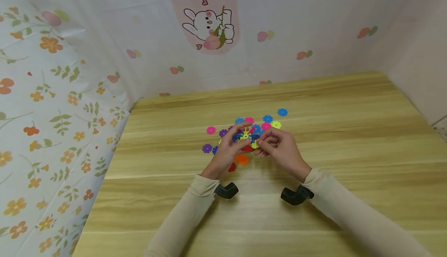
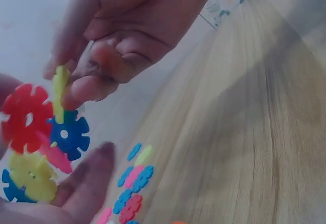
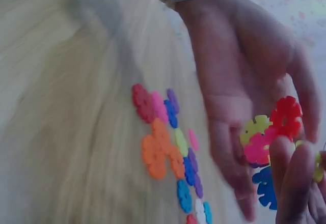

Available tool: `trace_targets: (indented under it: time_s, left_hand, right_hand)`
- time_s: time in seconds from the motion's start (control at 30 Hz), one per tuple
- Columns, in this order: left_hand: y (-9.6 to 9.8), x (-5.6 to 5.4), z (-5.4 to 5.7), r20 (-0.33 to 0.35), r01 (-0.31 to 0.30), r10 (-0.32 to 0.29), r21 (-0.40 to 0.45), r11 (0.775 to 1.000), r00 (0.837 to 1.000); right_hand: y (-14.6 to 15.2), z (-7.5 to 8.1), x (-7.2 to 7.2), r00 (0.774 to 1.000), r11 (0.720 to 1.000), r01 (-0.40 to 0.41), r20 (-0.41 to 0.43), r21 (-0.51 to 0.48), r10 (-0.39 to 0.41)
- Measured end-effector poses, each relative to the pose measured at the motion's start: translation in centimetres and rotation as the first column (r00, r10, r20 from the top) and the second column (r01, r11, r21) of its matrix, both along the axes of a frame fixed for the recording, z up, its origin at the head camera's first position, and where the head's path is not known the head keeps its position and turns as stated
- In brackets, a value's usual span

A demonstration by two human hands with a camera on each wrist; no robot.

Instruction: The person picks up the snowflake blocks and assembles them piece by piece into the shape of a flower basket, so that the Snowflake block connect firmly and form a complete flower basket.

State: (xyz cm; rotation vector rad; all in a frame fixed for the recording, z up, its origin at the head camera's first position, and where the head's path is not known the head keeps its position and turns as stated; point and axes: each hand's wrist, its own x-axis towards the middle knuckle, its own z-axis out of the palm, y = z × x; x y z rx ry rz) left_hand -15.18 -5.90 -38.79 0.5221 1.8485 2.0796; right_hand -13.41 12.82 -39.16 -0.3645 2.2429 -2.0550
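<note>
The left hand (image 1: pixel 225 151) holds a cluster of interlocked notched plastic discs (image 1: pixel 246 136) over the worktop (image 1: pixel 335 125), fairly near its far edge; the right hand (image 1: pixel 282 149) pinches a yellow disc (image 2: pixel 60 92) just beside it. Loose coloured discs (image 1: pixel 266 126) lie around.

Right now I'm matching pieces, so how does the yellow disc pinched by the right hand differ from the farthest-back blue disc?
The yellow disc is raised in the right hand's grip; the blue disc lies flat on the table. That grip partly covers the yellow disc, while the blue disc shows whole. Both look notched.
</note>
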Motion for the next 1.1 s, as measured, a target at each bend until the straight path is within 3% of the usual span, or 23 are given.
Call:
trace_targets:
  time_s: [0.13, 0.23, 0.33, 0.4, 0.47, 0.6, 0.67, 0.83, 0.97, 1.1]
  left_hand:
    - [-0.1, 0.4, 0.4, -0.051, -0.045, 0.040, -0.087, 0.995, 0.998]
    - [-0.6, 0.1, -0.4, -0.046, -0.060, 0.056, -0.098, 0.993, 0.997]
    - [-1.1, -0.3, -1.5, -0.019, -0.065, 0.064, -0.087, 0.994, 0.998]
    - [-1.3, -0.4, -2.0, -0.009, -0.074, 0.074, -0.089, 0.993, 0.997]
    - [-1.5, -0.4, -2.3, -0.008, -0.067, 0.066, -0.088, 0.994, 0.998]
    - [-1.8, -0.2, -2.5, -0.028, -0.040, 0.038, -0.109, 0.993, 0.999]
    - [-1.7, -0.1, -2.6, -0.027, -0.028, 0.025, -0.119, 0.992, 0.999]
    - [-1.4, -0.1, -2.7, -0.008, 0.015, -0.016, -0.122, 0.992, 1.000]
    - [-1.3, 0.0, -2.2, -0.009, 0.044, -0.045, -0.123, 0.991, 0.999]
    - [-1.2, 0.4, -0.8, -0.031, 0.061, -0.066, -0.145, 0.988, 0.997]
  right_hand:
    - [0.2, 0.0, 0.3, 0.993, 0.993, -0.116, -0.004, 0.021, 0.116]
    - [0.7, 0.1, 0.2, 0.983, 0.982, -0.182, -0.012, 0.046, 0.182]
    - [1.6, 0.0, -0.8, 0.982, 0.976, -0.177, -0.035, 0.128, 0.183]
    - [2.4, -0.3, -1.8, 0.986, 0.960, -0.133, -0.067, 0.248, 0.154]
    - [3.2, -0.6, -3.1, 0.987, 0.915, -0.073, -0.105, 0.396, 0.124]
    - [4.5, -1.3, -5.5, 0.983, 0.778, 0.033, -0.160, 0.627, 0.087]
    - [4.9, -1.7, -6.5, 0.984, 0.714, 0.067, -0.165, 0.697, 0.069]
    - [5.1, -2.2, -7.9, 0.991, 0.584, 0.088, -0.131, 0.807, 0.031]
    - [4.7, -2.3, -8.1, 0.994, 0.524, 0.071, -0.101, 0.849, 0.028]
    - [4.6, -2.2, -8.2, 0.996, 0.492, 0.069, -0.089, 0.868, 0.016]
